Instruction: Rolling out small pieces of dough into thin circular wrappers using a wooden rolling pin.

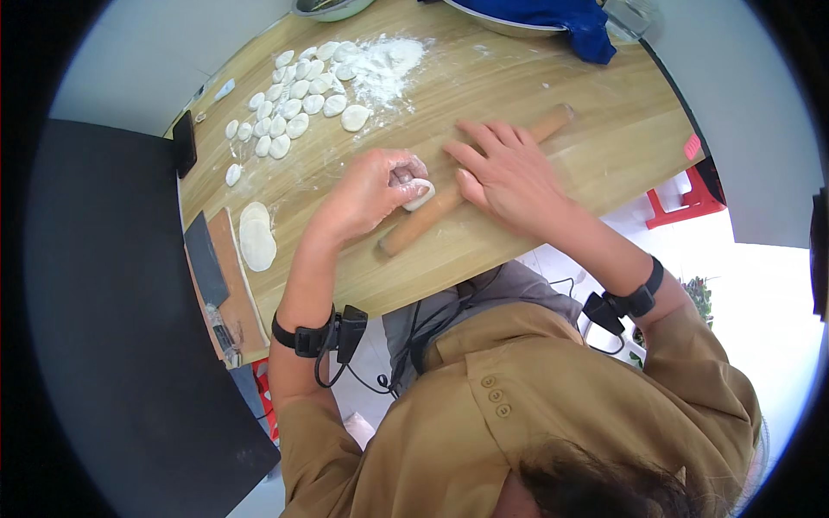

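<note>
My left hand [379,191] pinches a small white dough round [420,194] between thumb and fingers. Flour coats those fingertips, and the curled hand hides part of the dough. Right beside the dough lies a wooden rolling pin [418,226], slanting from near left to far right. Across the middle of the pin rests my right hand [508,168], palm down, its fingers spread out beyond it rather than wrapped around it. Farther off to the left, several flattened dough pieces [298,126] lie in a cluster. Overlapping thin dough wrappers [258,243] lie left of my left forearm.
A flour heap [392,65] lies beyond the dough pieces on the wooden table [622,129]. At the left edge are a cleaver [207,259] on a board [243,311] and a phone [184,144]. Bowls [333,10], a blue cloth [589,39] and a glass jar [628,18] stand along the back.
</note>
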`<state>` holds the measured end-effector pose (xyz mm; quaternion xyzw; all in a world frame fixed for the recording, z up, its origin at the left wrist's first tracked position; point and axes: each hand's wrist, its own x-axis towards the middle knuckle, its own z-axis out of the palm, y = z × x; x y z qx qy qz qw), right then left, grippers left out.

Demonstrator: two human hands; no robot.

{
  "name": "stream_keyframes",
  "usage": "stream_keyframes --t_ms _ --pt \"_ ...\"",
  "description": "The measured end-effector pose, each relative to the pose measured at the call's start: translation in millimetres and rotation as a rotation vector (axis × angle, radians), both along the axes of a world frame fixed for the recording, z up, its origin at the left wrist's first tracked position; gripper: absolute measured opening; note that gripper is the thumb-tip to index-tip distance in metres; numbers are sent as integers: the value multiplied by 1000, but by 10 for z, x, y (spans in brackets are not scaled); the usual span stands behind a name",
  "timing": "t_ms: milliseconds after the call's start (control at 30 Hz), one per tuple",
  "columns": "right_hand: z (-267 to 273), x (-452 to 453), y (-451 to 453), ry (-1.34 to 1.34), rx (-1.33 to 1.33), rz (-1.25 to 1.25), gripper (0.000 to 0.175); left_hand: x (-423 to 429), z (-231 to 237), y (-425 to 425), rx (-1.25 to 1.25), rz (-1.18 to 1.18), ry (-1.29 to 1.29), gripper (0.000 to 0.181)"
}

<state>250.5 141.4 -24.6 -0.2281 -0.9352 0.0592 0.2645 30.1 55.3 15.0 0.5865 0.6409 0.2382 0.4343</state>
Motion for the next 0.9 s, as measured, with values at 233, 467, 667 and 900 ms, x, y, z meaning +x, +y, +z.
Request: stream_keyframes --t_ms 233,467,667,900 --pt "-39 -490 250 -36 -61 -73 31 -63 -81 40 185 28 140 14" --pt "-67 103 -67 -46 21 68 32 -105 -128 -71 98 49 83 15" --pt "-20 -42 -59 -82 39 -89 36 -104 -164 -157 148 224 83 13" --pt "71 -637 263 -152 -200 -73 38 -92 -111 -100 211 172 150 17"
